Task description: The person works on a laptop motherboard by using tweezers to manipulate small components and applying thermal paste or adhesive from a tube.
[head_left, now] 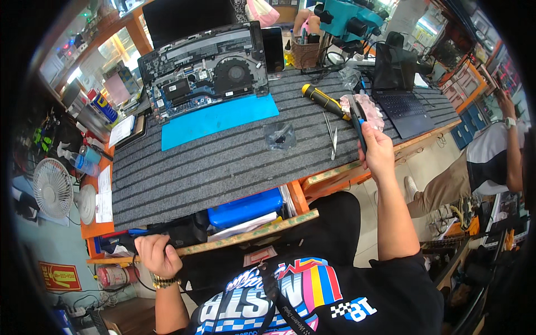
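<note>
My right hand is closed around a slim black-and-blue hand tool, held upright over the right side of the bench; its exact kind is unclear. Beside it lie a yellow-and-black screwdriver, metal tweezers and a crumpled pinkish sheet. My left hand is curled over the front edge of an open drawer below the bench. In that drawer sit a blue case and some papers. An opened laptop base, its fan and boards bare, leans at the back of the bench.
A blue mat and a small clear bag lie on the grey striped bench cover. A dark laptop stands open at right. At left are a fan and bottles. Another person stands at right.
</note>
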`<state>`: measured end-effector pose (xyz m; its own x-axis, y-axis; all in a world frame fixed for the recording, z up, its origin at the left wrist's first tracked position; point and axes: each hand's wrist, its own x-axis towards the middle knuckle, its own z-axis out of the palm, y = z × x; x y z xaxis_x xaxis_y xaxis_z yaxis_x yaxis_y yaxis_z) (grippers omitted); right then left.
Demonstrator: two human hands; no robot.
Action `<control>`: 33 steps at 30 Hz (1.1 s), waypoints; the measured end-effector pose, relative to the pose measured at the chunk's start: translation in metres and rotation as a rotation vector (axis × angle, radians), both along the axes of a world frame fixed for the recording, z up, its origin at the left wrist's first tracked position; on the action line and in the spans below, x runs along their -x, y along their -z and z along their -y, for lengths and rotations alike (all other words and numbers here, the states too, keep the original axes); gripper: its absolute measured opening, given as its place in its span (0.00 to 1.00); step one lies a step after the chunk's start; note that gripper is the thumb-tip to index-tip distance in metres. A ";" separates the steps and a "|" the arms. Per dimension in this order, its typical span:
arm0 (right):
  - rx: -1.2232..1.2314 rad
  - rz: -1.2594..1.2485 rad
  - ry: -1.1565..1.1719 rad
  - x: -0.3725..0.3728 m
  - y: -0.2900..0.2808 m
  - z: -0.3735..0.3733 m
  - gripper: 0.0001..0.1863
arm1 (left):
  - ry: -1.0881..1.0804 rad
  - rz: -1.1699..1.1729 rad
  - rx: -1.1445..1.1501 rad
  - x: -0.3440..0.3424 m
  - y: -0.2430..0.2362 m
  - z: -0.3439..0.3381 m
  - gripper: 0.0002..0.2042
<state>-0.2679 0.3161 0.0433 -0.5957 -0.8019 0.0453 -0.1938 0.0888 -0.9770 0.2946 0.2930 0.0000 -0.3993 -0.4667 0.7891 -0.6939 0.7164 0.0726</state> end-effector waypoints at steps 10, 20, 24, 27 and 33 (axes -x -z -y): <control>-0.013 -0.155 -0.206 0.007 -0.018 0.016 0.16 | -0.009 -0.004 -0.003 0.013 -0.001 0.064 0.08; -0.444 -0.799 -0.096 -0.022 -0.019 0.040 0.25 | 0.192 -0.024 -0.399 0.089 -0.075 0.070 0.07; -0.490 -0.729 -0.117 -0.011 -0.015 0.048 0.18 | 0.574 0.041 -0.686 0.161 -0.103 0.081 0.07; -0.321 -0.572 -0.136 -0.015 -0.020 0.039 0.16 | 0.621 0.064 -0.843 0.209 -0.101 0.078 0.09; -0.069 -0.102 -0.049 -0.038 -0.013 -0.008 0.10 | 0.300 0.346 -0.638 0.201 -0.060 0.026 0.16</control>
